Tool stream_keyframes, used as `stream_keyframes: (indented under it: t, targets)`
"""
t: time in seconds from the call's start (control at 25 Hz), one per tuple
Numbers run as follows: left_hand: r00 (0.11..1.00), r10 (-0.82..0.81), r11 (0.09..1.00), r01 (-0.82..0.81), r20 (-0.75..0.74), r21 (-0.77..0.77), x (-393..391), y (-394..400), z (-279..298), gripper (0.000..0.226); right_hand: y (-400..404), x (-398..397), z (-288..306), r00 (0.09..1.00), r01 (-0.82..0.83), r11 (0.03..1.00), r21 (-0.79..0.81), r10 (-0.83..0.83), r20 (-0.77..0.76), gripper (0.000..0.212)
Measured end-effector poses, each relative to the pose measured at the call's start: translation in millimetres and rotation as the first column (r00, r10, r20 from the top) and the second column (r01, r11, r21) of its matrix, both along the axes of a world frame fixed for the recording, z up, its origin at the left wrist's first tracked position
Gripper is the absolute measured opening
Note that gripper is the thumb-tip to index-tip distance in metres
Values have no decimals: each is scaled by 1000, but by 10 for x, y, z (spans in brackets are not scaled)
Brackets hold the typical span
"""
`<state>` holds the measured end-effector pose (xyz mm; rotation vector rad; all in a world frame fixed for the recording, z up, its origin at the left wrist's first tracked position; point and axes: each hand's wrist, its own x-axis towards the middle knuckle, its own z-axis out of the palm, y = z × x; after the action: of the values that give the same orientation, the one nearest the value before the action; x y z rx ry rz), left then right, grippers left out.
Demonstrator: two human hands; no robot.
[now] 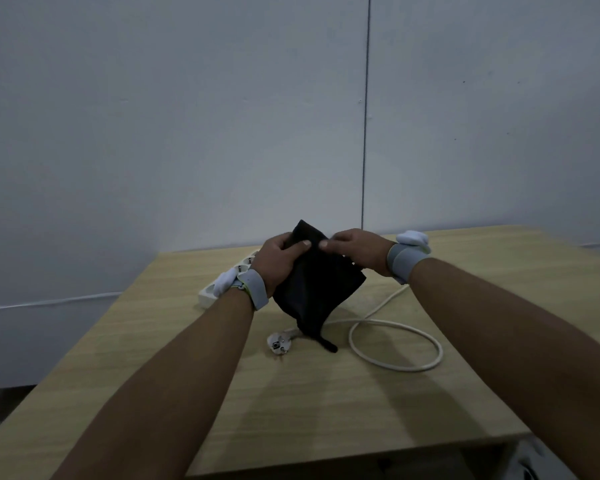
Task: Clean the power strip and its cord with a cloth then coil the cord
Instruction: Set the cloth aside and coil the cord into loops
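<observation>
— Nearest: two bare forearms reaching out over a wooden table (326,393), a grey band on each wrist.
— And the hands?
— Left hand (278,261) curled round the upper left edge of a black cloth (317,289), thumb on top. Right hand (355,252) pinching the upper right edge, fingers bent over the fabric. Cloth held up between both, lower corner drooping down to the tabletop.
— Power strip?
— White power strip (229,278) lying on the far left of the table, largely hidden behind the left wrist.
— Cord?
— White cord (395,344) loose on the table right of the cloth, forming one open loop, uncoiled. Plug (279,342) lying near the cloth's hanging corner, just left of it, pins up.
— Anything else?
— Something white behind each wrist, possibly bunched fabric; too dim to tell. Plain pale wall (187,116) beyond.
</observation>
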<state>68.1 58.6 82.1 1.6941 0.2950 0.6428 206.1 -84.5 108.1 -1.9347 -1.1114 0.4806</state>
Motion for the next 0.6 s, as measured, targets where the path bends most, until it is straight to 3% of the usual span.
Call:
stream_keyframes:
  t: [0.16, 0.28, 0.36, 0.6]
  targets:
    - [998, 57, 995, -56, -3, 87, 87, -111, 61, 16, -199, 146, -108, 992, -13, 988, -155, 32, 120, 31]
    - [984, 167, 936, -135, -70, 324, 149, -126, 69, 27, -346, 214, -127, 995, 63, 997, 37, -60, -79, 27]
    - [979, 184, 904, -136, -82, 404, 224, -162, 53, 29, -454, 239, -123, 984, 103, 991, 87, -89, -151, 29]
    - [972, 83, 916, 13, -220, 400, 618, -460, -37, 36, -945, 379, -174, 971, 176, 983, 55, -164, -177, 26]
